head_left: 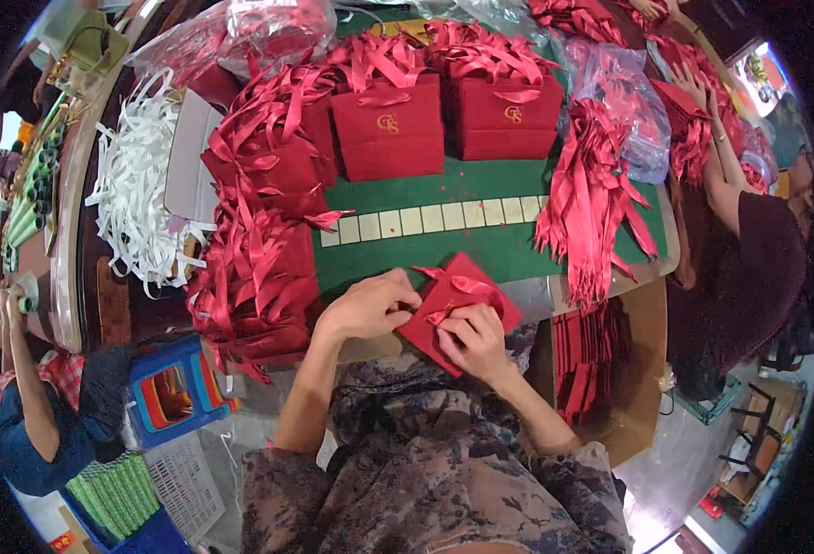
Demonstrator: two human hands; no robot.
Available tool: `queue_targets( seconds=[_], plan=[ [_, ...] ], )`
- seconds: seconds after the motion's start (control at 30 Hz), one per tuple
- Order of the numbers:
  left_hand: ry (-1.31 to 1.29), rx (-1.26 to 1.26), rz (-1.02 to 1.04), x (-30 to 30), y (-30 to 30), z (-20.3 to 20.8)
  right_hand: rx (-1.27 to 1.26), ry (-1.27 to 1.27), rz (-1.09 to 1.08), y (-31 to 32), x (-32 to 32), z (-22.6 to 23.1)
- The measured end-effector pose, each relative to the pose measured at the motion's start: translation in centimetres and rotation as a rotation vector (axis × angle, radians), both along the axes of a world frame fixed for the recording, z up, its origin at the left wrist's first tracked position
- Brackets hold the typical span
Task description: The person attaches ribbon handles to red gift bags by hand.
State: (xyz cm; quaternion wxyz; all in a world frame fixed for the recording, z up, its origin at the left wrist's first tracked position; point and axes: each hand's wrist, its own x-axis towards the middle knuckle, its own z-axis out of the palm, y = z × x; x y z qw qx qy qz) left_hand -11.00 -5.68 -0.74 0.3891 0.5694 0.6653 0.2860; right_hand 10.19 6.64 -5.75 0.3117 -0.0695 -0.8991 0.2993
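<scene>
A small red paper gift bag (441, 297) lies tilted at the table's near edge, with a shiny red ribbon (470, 288) looped across its face. My left hand (374, 303) is closed at the bag's left edge, its fingertips pinching that side. On the lower right of the bag, my right hand (474, 337) has its thumb and fingers drawn together on the ribbon. Exactly how the ribbon runs beneath those fingers is hidden.
Ribboned red bags (387, 129) stand packed along the back and left of the green tabletop (425, 258). Loose red ribbons (591, 203) hang over the right edge, above a cardboard box (642, 369) of flat red pieces. White ribbons (139, 185) heap at left. Co-workers sit on both sides.
</scene>
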Motion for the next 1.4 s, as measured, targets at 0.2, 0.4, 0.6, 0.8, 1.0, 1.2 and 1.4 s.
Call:
queue_targets(
  seconds=[0.2,0.4,0.6,0.8,1.0,1.2,1.4],
  plan=[
    [0.072,0.082,0.093,0.9,-0.8,-0.6,-0.018,0.014,0.002,-0.4,-0.1,-1.0],
    [0.033,0.164,0.403,4.1,0.4,-2.0,0.031,-0.030,-0.109,0.1,1.1,-1.1],
    [-0.100,0.113,0.733,4.3,-0.3,-2.7,0.002,-0.043,-0.046,-0.3,-0.4,-0.6],
    [-0.267,0.118,0.771,4.4,-0.3,-3.7,-0.104,-0.055,-0.012,0.2,-0.9,3.2],
    [-0.226,0.140,0.770,5.2,0.2,-2.0,-0.013,-0.230,-0.153,4.6,-5.5,6.4],
    [0.156,0.323,0.785,5.8,1.1,-2.4,-0.037,-0.449,-0.058,5.9,-8.2,3.4],
    [0.037,0.244,0.910,5.3,2.6,-3.0,-0.068,-0.264,-0.053,5.4,-7.4,2.2]
  ],
)
